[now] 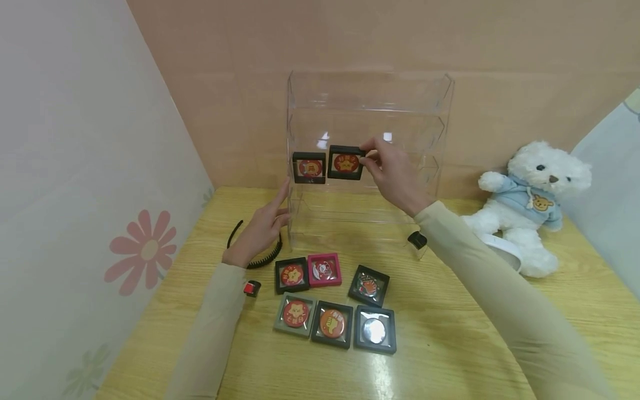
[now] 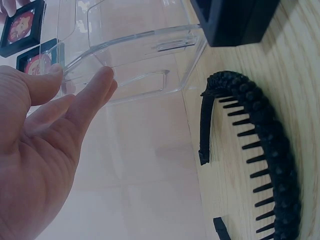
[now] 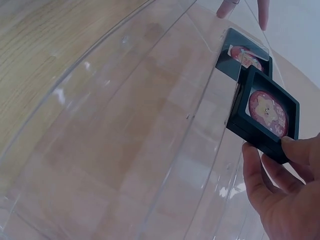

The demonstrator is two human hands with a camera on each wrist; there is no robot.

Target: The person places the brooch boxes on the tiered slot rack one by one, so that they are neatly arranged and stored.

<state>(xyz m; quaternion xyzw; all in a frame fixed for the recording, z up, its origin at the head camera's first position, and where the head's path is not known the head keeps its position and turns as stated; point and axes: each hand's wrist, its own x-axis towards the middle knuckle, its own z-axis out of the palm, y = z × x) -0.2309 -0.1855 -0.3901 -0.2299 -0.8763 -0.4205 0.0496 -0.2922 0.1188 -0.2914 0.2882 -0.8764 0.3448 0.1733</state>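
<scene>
A clear acrylic display rack [image 1: 370, 103] stands against the wall. My right hand [image 1: 397, 175] pinches the right edge of a black display frame [image 1: 346, 163] with a red star badge inside, thumb in front and fingers behind. This frame is held slightly tilted at a middle tier of the rack. Just left of it, another black frame [image 1: 309, 168] with a red badge sits upright on that tier. My left hand [image 1: 257, 236] is at the rack's left side, its fingers [image 2: 92, 92] extended and fingertips right at the clear side panel.
Several framed badges lie on the table in front of the rack, including a pink frame [image 1: 324, 270] and a grey frame [image 1: 295, 314]. A black toothed headband [image 2: 272, 130] lies below my left hand. At right sits a white teddy bear [image 1: 530, 205] in a blue hoodie.
</scene>
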